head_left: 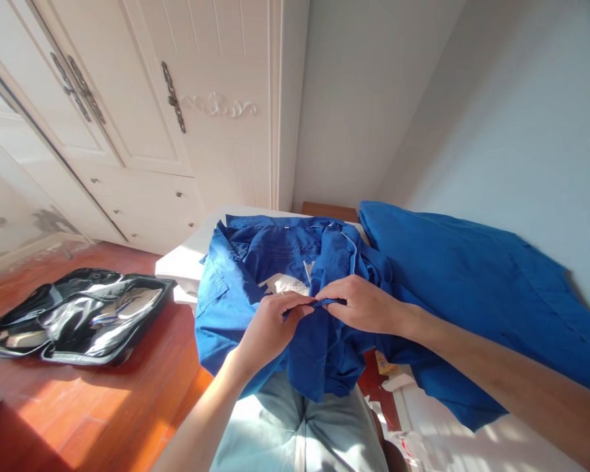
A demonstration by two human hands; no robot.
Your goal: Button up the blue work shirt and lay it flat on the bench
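A blue garment [226, 282], which looks like a work jacket, lies spread and rumpled over a white table [187, 255] and hangs down toward my lap. My left hand [280, 318] pinches a fold of its cloth between thumb and fingers. Right beside it, my right hand [356, 303] grips the same narrow folded edge, so the fingertips almost meet. Something whitish [288, 284] shows through a gap in the cloth behind my hands. Whether that is lining, paper or tabletop, I cannot tell.
A large blue cloth [462, 262] stretches along the right by the wall. On the wooden floor [167, 387] at left lies an open black suitcase [122, 354] with things inside. White wardrobe doors [142, 85] stand behind. Papers or packaging [398, 380] lie low at right.
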